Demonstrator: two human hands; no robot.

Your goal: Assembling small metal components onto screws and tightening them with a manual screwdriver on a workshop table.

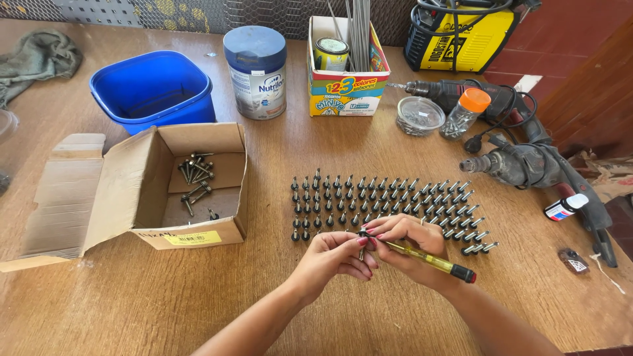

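My two hands are right in front of me, close together over the wooden table [395, 310]. My left hand [330, 257] is pinched shut on a small screw [362, 238], holding it up by my fingertips. My right hand [412, 247] is wrapped around a yellow screwdriver [428, 258] with a black end, and its tip goes to the screw. The screw sits just between my two hands, above the table and near the front row of screws.

I think the good way is to hold the little screw very still and keep the screwdriver straight on it, so it does not slip and poke my finger.

Just past my hands stand lots of screws in neat rows [382, 201], heads down and points up. They are so close that a bump from my hand could knock them over. To my left is an open cardboard box [191, 184] with a few more screws lying in it. Behind it are a blue tub [155, 89] and a round tin [256, 71]. A colourful carton [348, 82] holds thin metal rods. On my right lie two power drills [521, 161], a clear bowl [420, 115] of small bits and a jar with an orange lid [465, 112]. A grey rag [36, 59] sits far off in the corner.
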